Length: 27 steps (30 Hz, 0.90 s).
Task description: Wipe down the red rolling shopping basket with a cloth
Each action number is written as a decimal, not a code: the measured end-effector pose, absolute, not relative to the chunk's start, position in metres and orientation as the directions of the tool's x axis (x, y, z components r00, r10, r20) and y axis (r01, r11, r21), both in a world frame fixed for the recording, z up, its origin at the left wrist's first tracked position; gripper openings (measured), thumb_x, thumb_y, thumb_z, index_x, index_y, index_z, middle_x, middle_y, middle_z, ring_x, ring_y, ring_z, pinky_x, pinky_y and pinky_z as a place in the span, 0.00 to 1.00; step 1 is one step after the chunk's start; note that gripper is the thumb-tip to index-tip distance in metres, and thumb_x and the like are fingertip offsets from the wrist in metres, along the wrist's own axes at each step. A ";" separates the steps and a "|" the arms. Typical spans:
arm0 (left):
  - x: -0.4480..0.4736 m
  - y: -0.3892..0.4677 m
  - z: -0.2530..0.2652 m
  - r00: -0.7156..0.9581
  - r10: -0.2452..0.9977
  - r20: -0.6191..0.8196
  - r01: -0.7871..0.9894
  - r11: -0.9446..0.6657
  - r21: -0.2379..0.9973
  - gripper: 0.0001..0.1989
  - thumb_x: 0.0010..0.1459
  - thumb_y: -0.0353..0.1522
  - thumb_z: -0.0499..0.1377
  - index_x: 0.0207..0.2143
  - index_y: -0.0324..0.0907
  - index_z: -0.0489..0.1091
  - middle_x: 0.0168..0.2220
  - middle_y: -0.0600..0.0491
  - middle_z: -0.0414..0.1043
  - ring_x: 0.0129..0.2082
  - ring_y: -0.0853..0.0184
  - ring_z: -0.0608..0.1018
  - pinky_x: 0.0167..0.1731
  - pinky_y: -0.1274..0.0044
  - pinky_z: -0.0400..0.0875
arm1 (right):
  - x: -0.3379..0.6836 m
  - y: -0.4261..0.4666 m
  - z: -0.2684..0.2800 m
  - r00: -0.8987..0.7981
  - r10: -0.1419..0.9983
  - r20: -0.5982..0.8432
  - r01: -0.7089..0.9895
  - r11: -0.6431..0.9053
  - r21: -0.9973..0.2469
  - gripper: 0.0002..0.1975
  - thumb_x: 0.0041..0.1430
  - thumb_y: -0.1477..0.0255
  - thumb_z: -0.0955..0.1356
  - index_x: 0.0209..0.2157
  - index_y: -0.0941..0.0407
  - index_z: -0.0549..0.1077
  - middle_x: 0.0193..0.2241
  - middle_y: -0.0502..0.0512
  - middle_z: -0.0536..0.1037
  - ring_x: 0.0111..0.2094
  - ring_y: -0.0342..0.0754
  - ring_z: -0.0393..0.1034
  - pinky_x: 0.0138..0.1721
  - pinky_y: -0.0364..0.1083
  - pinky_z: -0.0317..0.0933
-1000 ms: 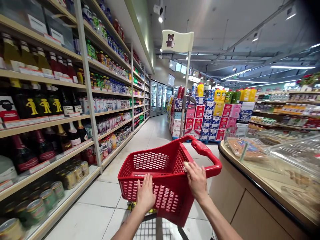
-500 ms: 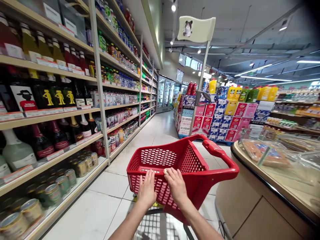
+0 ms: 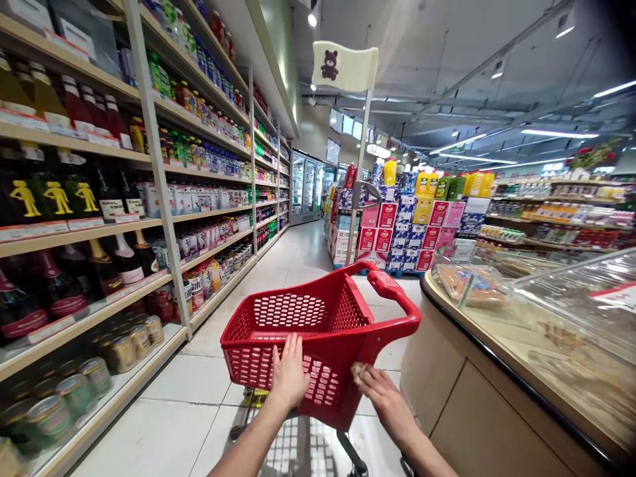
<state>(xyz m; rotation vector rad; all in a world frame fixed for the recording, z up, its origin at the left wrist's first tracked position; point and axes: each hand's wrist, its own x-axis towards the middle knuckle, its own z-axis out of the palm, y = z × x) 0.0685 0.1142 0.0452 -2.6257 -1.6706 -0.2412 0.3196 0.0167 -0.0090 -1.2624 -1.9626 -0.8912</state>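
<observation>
Since half a second earlier, my right hand (image 3: 386,396) had dropped from the rim (image 3: 328,338) to the smooth side panel (image 3: 350,352). Its fingers were bunched over a pale wad (image 3: 356,373); my left hand (image 3: 289,379) held nothing visible, fingers outstretched at the rim. The red cart (image 3: 322,348) stood right before me. Steady pressure, with my left hand bracing, seemed best for keeping the wad against the plastic. The counter (image 3: 437,371) crowded my right side; shelves (image 3: 156,146) lined the left, and stacked cartons (image 3: 410,225) stood ahead.
</observation>
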 end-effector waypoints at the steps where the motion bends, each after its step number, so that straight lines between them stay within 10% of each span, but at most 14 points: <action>1: 0.070 0.113 0.045 0.429 0.891 0.145 0.897 -0.440 0.050 0.38 0.44 0.32 0.46 0.59 0.34 0.41 0.62 0.49 0.38 0.61 0.63 0.41 0.57 0.61 0.35 | 0.319 0.017 -0.010 -0.342 0.501 0.795 0.927 0.316 0.200 0.16 0.59 0.77 0.57 0.42 0.50 0.71 0.41 0.49 0.75 0.48 0.46 0.64 0.47 0.49 0.61; 7: 0.072 0.109 0.048 0.416 0.896 0.154 0.907 -0.421 0.003 0.38 0.44 0.31 0.46 0.59 0.34 0.40 0.62 0.49 0.37 0.61 0.62 0.40 0.56 0.60 0.35 | 0.334 0.030 0.031 -0.005 0.292 0.956 0.990 0.138 -0.037 0.13 0.57 0.75 0.61 0.41 0.53 0.72 0.43 0.56 0.72 0.50 0.51 0.61 0.48 0.53 0.58; 12: 0.071 0.112 0.044 0.429 0.890 0.154 0.903 -0.429 -0.032 0.40 0.41 0.30 0.46 0.59 0.35 0.40 0.62 0.51 0.35 0.61 0.63 0.40 0.56 0.59 0.36 | 0.317 0.025 0.008 -0.153 0.475 0.867 0.972 0.229 0.047 0.14 0.59 0.76 0.58 0.37 0.52 0.73 0.37 0.54 0.75 0.43 0.47 0.65 0.42 0.48 0.63; 18: 0.069 0.113 0.044 0.412 0.894 0.177 0.911 -0.412 -0.039 0.40 0.41 0.30 0.46 0.59 0.34 0.40 0.62 0.50 0.35 0.61 0.63 0.38 0.56 0.59 0.36 | 0.329 0.030 0.039 0.016 0.286 0.958 0.987 0.148 -0.061 0.12 0.57 0.76 0.60 0.40 0.54 0.72 0.41 0.57 0.72 0.48 0.51 0.61 0.46 0.52 0.59; 24: 0.068 0.113 0.043 0.422 0.892 0.162 0.907 -0.417 -0.063 0.40 0.40 0.29 0.46 0.59 0.35 0.40 0.62 0.51 0.35 0.61 0.62 0.39 0.56 0.58 0.36 | 0.302 0.028 0.013 -0.170 0.481 0.860 0.958 0.285 0.031 0.14 0.59 0.75 0.58 0.39 0.50 0.72 0.36 0.53 0.74 0.41 0.47 0.66 0.39 0.47 0.64; 27: 0.069 0.111 0.045 0.416 0.894 0.167 0.909 -0.412 -0.060 0.40 0.40 0.28 0.46 0.60 0.35 0.40 0.62 0.51 0.35 0.61 0.63 0.39 0.56 0.59 0.36 | 0.311 0.027 0.023 -0.074 0.386 0.919 0.975 0.220 -0.014 0.13 0.58 0.75 0.59 0.40 0.51 0.71 0.40 0.55 0.73 0.44 0.49 0.65 0.42 0.49 0.61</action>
